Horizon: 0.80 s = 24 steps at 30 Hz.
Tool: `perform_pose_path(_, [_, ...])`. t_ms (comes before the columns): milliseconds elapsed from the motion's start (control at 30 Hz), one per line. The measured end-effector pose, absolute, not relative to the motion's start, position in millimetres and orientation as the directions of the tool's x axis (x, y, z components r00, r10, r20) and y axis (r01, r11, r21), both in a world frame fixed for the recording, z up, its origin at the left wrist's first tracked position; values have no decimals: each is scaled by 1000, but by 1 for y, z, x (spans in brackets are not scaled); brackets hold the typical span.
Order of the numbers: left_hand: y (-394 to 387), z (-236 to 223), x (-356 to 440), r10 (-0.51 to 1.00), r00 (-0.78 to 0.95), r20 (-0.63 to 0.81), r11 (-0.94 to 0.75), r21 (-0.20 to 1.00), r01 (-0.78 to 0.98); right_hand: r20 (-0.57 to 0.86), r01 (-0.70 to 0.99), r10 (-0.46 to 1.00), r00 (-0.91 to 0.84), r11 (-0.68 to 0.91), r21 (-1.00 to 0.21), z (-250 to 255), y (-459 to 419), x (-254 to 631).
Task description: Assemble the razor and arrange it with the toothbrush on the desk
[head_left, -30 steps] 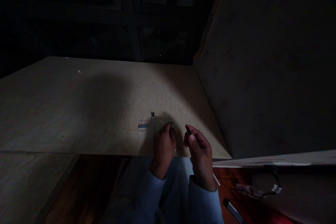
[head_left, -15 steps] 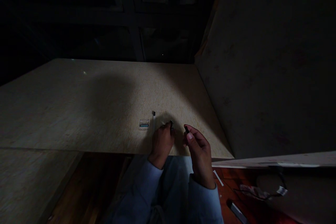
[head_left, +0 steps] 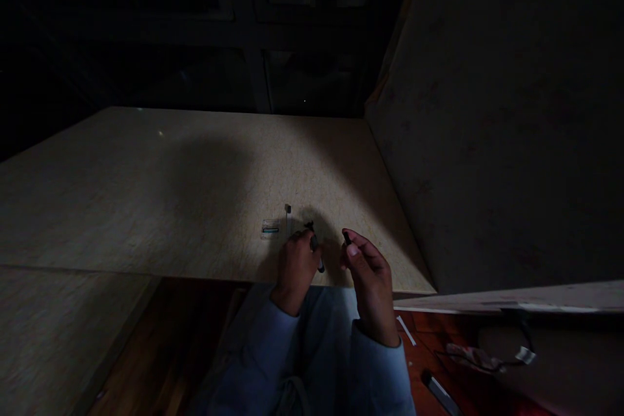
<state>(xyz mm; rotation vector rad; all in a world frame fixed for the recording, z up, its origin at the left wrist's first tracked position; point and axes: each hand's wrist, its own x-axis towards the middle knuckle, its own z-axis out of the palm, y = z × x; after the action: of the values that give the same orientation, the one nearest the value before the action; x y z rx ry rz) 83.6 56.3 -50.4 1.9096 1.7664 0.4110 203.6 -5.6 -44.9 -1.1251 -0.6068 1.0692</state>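
Note:
The scene is dim. My left hand (head_left: 298,266) rests at the near edge of a pale board (head_left: 195,195), fingers closed on a small dark tool (head_left: 314,246) whose tip touches the surface. My right hand (head_left: 368,273) hovers just to the right, thumb and forefinger pinching a tiny dark piece (head_left: 346,237). A small clear packet with a blue strip (head_left: 270,229) lies on the board left of my left hand. A thin metal strip (head_left: 287,216) lies beside it. Both sleeves are light blue.
An upright pale panel (head_left: 497,117) stands on the right, meeting the board's right edge. Another board (head_left: 53,331) lies low at the left. On the reddish floor at the lower right are a cable (head_left: 507,344), crumpled paper (head_left: 470,356) and a dark bar-shaped object (head_left: 439,393).
My left hand has turned and drawn slightly left; the small metal bit at its fingertips has given way to a dark tool angled down. The right hand has barely moved.

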Motion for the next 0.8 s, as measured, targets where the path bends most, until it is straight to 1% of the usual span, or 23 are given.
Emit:
perform_pose_path(100, [58, -48, 87, 982, 134, -130, -47, 523, 851, -120, -376, 904, 410, 48, -925, -43, -6, 204])
perform_pose_path(300, [56, -48, 86, 981, 170, -92, -87, 576, 813, -128, -357, 897, 423, 36, -933, -45, -6, 205])
perform_pose_path(400, [55, -47, 86, 968, 236, -86, -144, 576, 804, -126, -367, 901, 415, 39, -929, -45, -6, 205])
perform_pose_path(600, [55, -49, 84, 926, 373, -58, -261, 614, 745, -126, -395, 906, 405, 49, -917, -45, -6, 205])
perform_pose_path(700, [55, -52, 84, 916, 394, -73, -276, 597, 753, -118, -382, 906, 406, 51, -923, -46, -6, 205])
perform_pose_path(800, [55, -54, 84, 918, 389, -79, -257, 628, 735, -110, -370, 907, 407, 53, -928, -46, -7, 205])
